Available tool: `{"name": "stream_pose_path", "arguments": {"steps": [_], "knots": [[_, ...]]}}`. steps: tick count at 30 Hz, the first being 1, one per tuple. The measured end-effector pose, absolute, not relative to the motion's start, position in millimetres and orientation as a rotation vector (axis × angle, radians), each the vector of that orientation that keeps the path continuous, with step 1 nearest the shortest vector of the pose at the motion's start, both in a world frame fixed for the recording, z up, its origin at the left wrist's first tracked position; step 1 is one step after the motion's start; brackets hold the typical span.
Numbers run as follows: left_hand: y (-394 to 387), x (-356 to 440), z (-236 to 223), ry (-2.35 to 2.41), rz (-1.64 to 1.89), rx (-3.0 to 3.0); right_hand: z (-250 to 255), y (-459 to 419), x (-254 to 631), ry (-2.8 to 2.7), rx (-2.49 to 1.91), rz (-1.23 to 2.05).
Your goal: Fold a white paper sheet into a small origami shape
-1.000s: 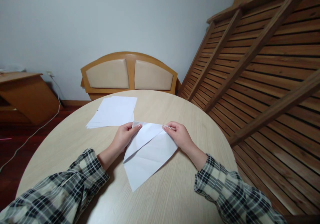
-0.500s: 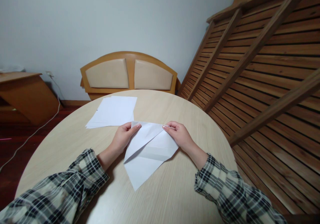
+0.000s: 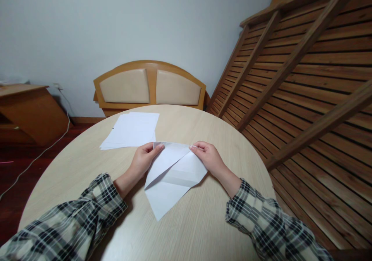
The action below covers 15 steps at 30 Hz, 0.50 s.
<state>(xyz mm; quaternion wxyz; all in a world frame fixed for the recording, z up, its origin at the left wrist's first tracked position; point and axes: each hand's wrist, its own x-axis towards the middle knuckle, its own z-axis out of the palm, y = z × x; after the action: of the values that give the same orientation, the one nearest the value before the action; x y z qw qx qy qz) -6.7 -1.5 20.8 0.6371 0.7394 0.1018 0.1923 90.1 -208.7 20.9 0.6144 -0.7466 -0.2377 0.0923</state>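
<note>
A white sheet of paper (image 3: 177, 171) with folds and creases is held between my two hands over the round table. One flap lies slantwise across it, and a pointed corner hangs toward me. My left hand (image 3: 143, 158) pinches its upper left corner, thumb on top. At the upper right edge, my right hand (image 3: 209, 158) grips the paper between thumb and fingers. The fingertips beneath the sheet are partly hidden. Beyond my left hand, a small stack of white paper sheets (image 3: 132, 129) lies flat on the table.
The round light-wood table (image 3: 203, 230) fills the middle. Behind it stands a padded headboard (image 3: 152, 83) near the wall. A slatted wooden frame (image 3: 305, 78) leans on the right. To the left are a wooden desk (image 3: 26, 111) and a white cable (image 3: 43, 151).
</note>
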Motion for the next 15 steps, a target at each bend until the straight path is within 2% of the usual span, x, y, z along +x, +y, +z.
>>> {"name": "stream_pose_path", "arguments": {"steps": [15], "knots": [[0.8,-5.4,14.7,0.256,0.403,1.686,24.5,-210.0,88.1,-0.568,-1.757,0.187]]}}
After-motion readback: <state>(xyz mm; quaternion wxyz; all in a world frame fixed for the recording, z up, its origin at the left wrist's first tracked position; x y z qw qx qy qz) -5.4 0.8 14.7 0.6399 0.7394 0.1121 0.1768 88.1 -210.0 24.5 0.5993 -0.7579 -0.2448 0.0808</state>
